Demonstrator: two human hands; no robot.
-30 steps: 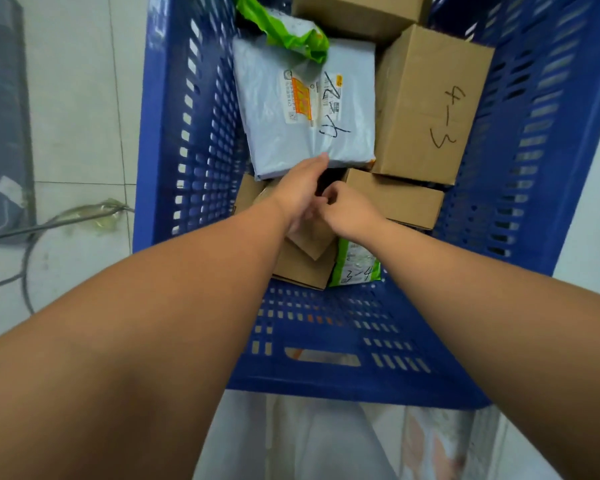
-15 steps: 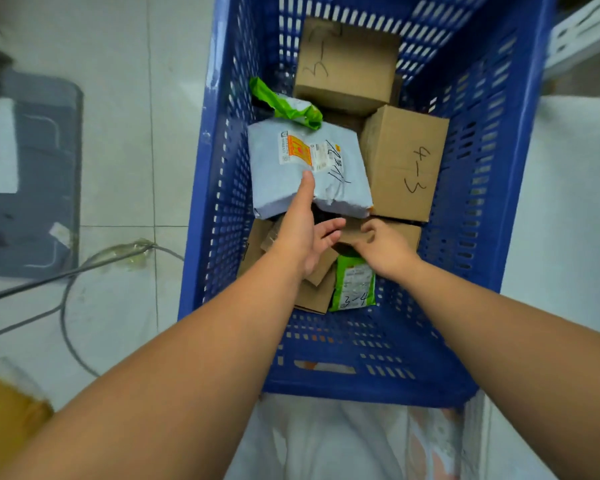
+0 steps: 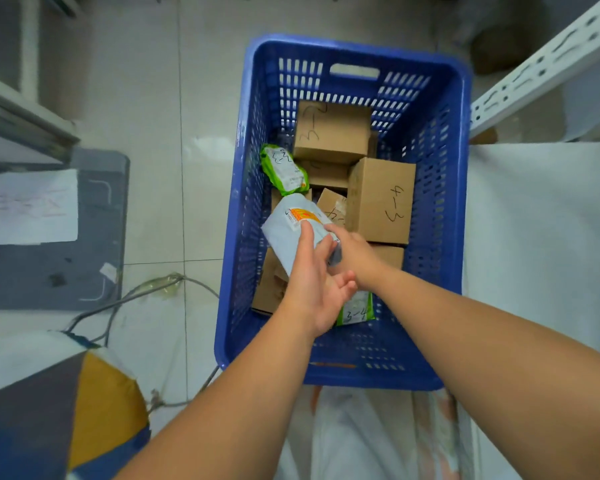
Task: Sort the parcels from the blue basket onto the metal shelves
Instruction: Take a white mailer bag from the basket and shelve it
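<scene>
The right hand (image 3: 355, 252) grips the lower end of the grey mailer (image 3: 293, 233), held tilted above the blue basket (image 3: 459, 188). The left hand (image 3: 314, 285) lies open against it and should take a firm hold so the slippery film cannot slide. Cardboard boxes (image 3: 381, 199) lie beyond the hands, the metal shelf (image 3: 541, 64) stands to their right, and tiled floor (image 3: 194, 133) shows to their left.

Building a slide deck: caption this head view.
Right hand grips a grey mailer, left hand touching it, above cardboard boxes in the blue basket.

Even, soft indoor light; pale glare on the floor tiles (image 3: 201, 147) left of the blue basket (image 3: 243, 216). Edges bow outward (wide-angle), and the frame's corners blur.
</scene>
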